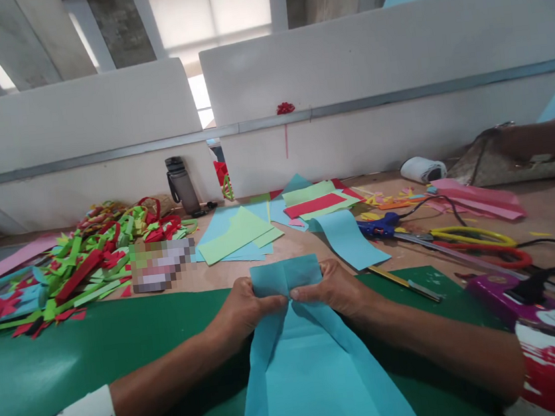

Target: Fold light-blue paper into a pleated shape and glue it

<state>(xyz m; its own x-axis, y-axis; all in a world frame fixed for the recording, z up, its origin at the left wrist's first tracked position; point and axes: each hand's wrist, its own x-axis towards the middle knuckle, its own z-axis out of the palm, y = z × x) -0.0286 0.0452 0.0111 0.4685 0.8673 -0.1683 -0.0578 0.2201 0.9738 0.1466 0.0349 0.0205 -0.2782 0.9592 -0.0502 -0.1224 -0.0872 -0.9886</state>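
A large sheet of blue paper (321, 376) is gathered between my two hands, its upper end folded into a narrow band and its lower part flaring toward me. My left hand (246, 305) pinches the folded end from the left, thumb on top. From the other side my right hand (331, 288) grips the same end, its thumb tip close to the left one at the middle crease. Most of my fingers are hidden behind the paper. Beneath it lies a green mat (172, 340).
Green and red paper scraps (83, 263) heap at left, near a dark bottle (183, 187). Coloured sheets (240, 235) lie ahead. At right are a blue glue gun (380, 226), scissors (482, 245), a cutter knife (406, 283), a purple power strip (498, 296) and cords.
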